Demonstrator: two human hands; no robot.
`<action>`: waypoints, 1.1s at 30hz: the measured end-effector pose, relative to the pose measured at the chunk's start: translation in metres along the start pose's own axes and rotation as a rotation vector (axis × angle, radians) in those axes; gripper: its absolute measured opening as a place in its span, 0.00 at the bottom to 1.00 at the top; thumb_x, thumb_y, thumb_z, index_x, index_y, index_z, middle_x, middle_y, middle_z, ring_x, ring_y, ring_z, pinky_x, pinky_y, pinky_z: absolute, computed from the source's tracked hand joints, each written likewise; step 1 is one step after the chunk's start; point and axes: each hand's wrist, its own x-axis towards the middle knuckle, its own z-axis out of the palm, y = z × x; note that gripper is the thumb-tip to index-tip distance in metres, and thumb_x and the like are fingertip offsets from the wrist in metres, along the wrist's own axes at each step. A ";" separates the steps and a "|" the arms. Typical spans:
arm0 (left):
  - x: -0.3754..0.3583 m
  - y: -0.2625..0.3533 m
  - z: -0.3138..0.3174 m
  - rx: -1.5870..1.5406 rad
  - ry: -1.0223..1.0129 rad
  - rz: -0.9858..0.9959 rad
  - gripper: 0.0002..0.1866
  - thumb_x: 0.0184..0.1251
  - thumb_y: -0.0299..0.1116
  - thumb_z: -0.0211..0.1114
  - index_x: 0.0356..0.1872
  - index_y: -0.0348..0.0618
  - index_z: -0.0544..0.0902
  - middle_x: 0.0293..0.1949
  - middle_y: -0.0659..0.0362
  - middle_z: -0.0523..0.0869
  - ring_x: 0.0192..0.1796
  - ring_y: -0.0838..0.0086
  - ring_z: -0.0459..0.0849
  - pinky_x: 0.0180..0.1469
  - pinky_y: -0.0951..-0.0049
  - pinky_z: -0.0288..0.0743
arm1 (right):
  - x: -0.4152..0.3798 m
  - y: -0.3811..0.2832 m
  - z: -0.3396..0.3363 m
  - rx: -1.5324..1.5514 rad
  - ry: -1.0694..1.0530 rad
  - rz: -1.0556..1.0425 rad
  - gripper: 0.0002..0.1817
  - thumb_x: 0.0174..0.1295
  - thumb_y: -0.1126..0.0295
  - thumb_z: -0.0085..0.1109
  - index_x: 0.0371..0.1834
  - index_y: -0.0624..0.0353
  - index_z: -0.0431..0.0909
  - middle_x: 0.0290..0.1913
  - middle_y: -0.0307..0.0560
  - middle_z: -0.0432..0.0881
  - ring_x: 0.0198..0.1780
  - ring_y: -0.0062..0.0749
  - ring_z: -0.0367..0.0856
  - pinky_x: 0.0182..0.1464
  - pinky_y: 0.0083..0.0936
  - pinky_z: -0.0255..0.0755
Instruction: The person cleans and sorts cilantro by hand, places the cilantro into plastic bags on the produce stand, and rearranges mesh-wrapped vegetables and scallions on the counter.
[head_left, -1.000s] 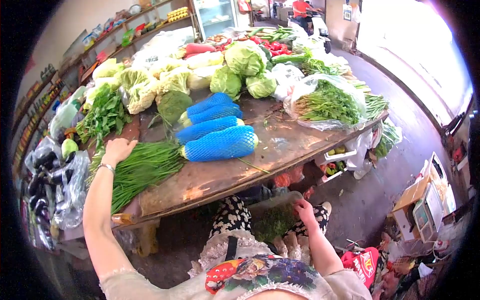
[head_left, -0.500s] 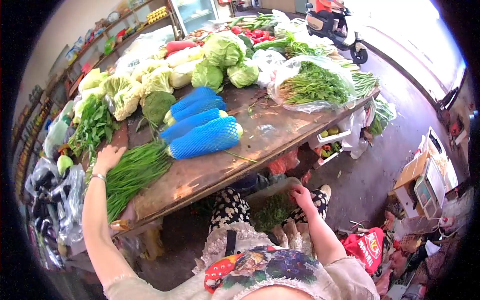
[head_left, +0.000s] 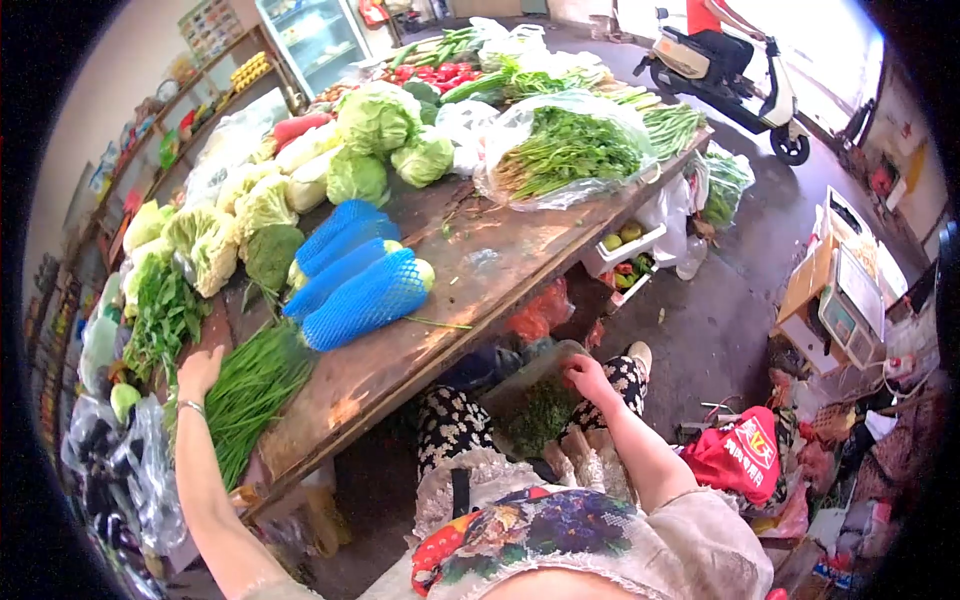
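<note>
My left hand (head_left: 201, 373) rests at the left end of the wooden table (head_left: 400, 350), against a long bundle of green chives (head_left: 245, 400), fingers apart. Leafy greens (head_left: 165, 310) lie just beyond it. Low in front of my body, my right hand (head_left: 583, 374) has its fingers curled at the rim of a container (head_left: 508, 398) with green herbs (head_left: 538, 412) in it. Blue-netted vegetables (head_left: 368, 300) lie right of the chives, near broccoli (head_left: 270, 257) and cauliflower (head_left: 203, 245).
Cabbages (head_left: 378, 117) and a plastic bag of greens (head_left: 575, 150) sit farther back. A person in red (head_left: 712, 28) is on a scooter (head_left: 735, 85) at the upper right. A scale (head_left: 850, 310) and a red bag (head_left: 735, 455) are at the right.
The view has turned right, shifting the table leftward. The scooter and its rider show more fully and have moved right. Both my hands keep nearly the same places at the chives and container.
</note>
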 end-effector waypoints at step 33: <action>-0.263 0.269 -0.018 -0.818 0.427 1.072 0.13 0.54 0.27 0.70 0.21 0.42 0.72 0.20 0.56 0.74 0.26 0.60 0.75 0.31 0.64 0.67 | -0.014 -0.053 -0.011 0.141 -0.101 0.162 0.10 0.58 0.70 0.66 0.36 0.64 0.78 0.29 0.41 0.81 0.30 0.23 0.77 0.35 0.24 0.72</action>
